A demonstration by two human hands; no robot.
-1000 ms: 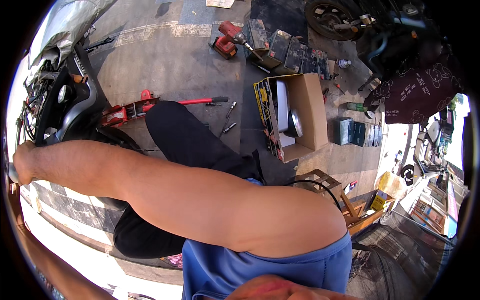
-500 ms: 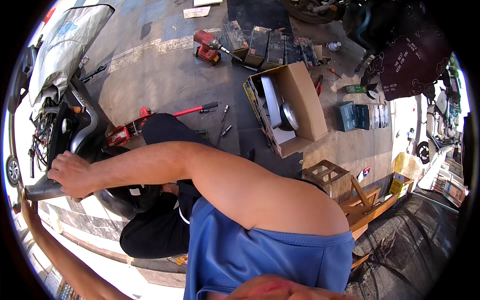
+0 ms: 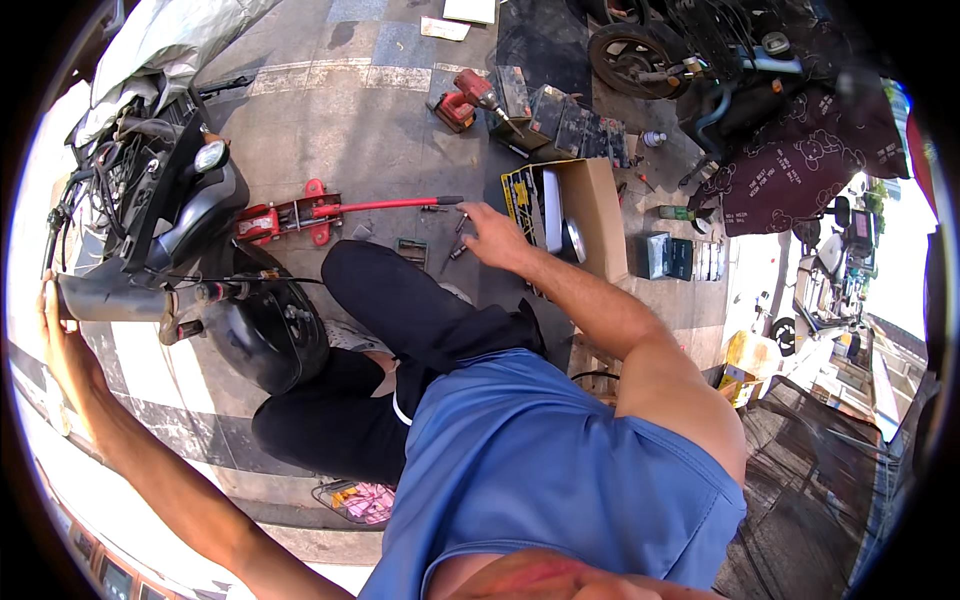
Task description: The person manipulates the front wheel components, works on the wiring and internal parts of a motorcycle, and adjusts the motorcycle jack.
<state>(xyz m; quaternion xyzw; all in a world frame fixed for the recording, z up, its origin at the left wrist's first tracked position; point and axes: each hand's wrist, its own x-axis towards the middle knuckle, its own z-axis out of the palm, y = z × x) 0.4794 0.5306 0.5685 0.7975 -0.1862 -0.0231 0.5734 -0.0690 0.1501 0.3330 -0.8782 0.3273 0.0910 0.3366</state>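
My left hand (image 3: 70, 345) is at the far left, its fingers stretched out flat against the outer end of a dark grey panel (image 3: 115, 300) on a partly dismantled scooter. My right hand (image 3: 495, 238) is low over the ground by the cardboard box, fingers spread and nothing seen in them. Just beyond its fingertips lies the tip of the long red handle of a floor jack (image 3: 385, 204). Metal sockets (image 3: 457, 250) lie beside those fingers. A rounded black scooter part (image 3: 265, 340) rests in front of my knees, with a cable across its top.
A red cordless impact driver (image 3: 475, 90) stands by a row of dark batteries (image 3: 560, 120). The open cardboard box (image 3: 600, 215) holds metal parts. Small dark boxes (image 3: 665, 257) sit to its right. Another scooter's wheel (image 3: 635, 60) is at the top. A grey cover (image 3: 170, 50) drapes the left scooter.
My right hand has let go of the grey panel and swung right to the sockets and jack handle. My left hand stays at the panel's end. The view has shifted.
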